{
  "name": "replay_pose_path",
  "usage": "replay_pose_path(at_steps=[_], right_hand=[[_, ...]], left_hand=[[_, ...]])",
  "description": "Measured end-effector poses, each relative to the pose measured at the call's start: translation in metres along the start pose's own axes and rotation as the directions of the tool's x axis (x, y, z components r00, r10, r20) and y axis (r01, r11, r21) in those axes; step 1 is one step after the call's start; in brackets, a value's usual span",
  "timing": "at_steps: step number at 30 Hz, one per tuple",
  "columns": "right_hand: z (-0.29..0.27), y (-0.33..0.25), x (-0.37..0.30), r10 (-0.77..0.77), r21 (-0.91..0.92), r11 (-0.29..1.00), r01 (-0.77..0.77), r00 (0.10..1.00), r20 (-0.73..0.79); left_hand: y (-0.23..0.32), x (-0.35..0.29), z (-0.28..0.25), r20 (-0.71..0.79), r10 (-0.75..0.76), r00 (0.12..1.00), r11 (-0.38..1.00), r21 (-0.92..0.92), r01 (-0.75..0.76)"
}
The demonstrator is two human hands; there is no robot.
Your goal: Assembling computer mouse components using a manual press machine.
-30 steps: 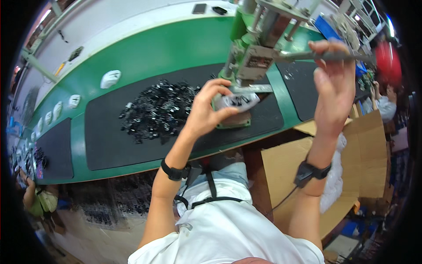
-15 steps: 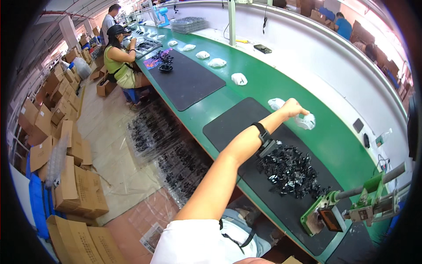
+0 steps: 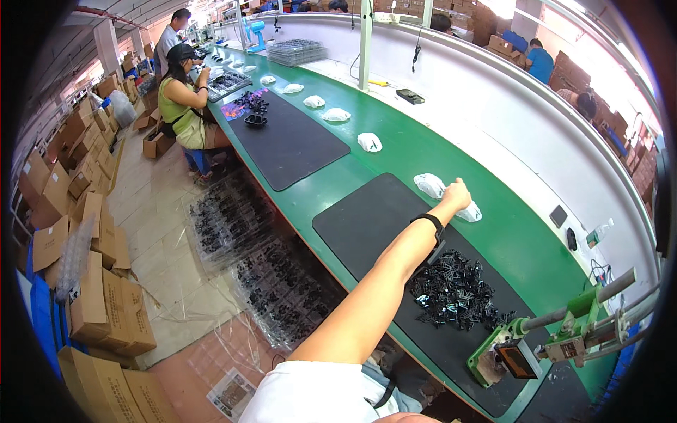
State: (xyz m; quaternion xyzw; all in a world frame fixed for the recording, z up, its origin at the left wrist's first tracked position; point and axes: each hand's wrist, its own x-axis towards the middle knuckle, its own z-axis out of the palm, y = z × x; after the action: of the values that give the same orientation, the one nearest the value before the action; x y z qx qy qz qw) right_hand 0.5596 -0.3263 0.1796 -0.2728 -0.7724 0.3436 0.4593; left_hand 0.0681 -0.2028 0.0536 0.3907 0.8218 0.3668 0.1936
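Note:
My left hand (image 3: 457,194) reaches out over the green bench, with a dark band round the wrist. Its fingers are closed at a white plastic bag (image 3: 472,213), and the hand covers part of that bag. Right beside it lies another white bag (image 3: 427,185), nearly touching. Under my forearm, a heap of small glossy black parts (image 3: 455,290) is spread over a black mat (image 3: 367,215). My right hand is out of view.
A green hand press (image 3: 493,352) stands at the right end. More white bags (image 3: 369,142) line the bench toward a seated co-worker (image 3: 185,106). A phone (image 3: 558,216) and a bottle (image 3: 599,233) lie by the wall. Cartons (image 3: 106,303) crowd the floor at left.
The whole view has shifted, so the bench sits lower and further left. My left hand stays by the same white bag, which appears slightly closer to its neighbour.

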Motion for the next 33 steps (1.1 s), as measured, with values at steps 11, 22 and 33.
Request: replay_pose_path(at_steps=[11, 22, 33], right_hand=[[0.091, 0.019, -0.083, 0.099, 0.268, 0.961, -0.065, 0.988, -0.117], [0.149, -0.108, -0.175, 0.486, 0.398, 0.816, -0.420, 0.870, -0.078], [0.190, -0.003, -0.086, 0.226, -0.472, 0.852, -0.225, 0.973, -0.055]], left_hand=[[0.075, -0.210, -0.039, 0.268, 0.883, 0.386, 0.467, -0.403, -0.787], [-0.008, -0.377, -0.058, 0.634, 0.683, 0.364, 0.647, -0.756, 0.101], [-0.141, -0.406, -0.067, 0.439, 0.352, 0.827, 0.529, -0.822, 0.212]])
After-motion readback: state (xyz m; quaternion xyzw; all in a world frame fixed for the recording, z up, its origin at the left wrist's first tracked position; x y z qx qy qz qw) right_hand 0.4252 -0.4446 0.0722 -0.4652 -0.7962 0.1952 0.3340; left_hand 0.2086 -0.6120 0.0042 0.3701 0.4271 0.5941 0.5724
